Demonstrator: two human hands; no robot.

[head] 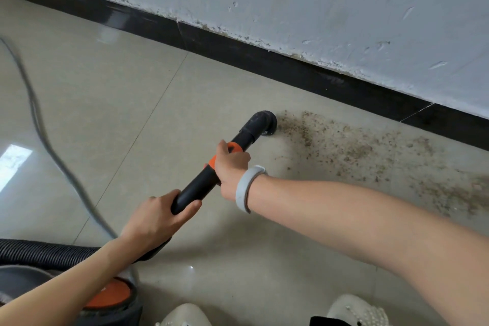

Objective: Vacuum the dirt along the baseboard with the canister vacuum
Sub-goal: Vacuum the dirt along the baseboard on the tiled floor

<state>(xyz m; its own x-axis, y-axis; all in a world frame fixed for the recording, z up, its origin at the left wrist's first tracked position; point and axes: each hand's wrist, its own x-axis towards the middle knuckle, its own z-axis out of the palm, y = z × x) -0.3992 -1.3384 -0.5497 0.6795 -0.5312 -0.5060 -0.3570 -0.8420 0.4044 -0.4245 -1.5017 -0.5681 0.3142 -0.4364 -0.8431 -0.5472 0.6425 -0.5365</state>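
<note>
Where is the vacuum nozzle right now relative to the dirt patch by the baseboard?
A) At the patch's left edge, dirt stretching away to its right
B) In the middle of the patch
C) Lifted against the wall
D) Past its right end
A: the nozzle sits on the floor at the left edge of the dirt, which spreads rightward along the baseboard.

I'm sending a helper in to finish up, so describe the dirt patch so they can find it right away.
Follow the black baseboard under the scuffed white wall to the right. On the beige floor tile just in front of it lies the dirt, brown specks starting at the vacuum nozzle and spreading right; the tiles left of the nozzle look bare.
</note>
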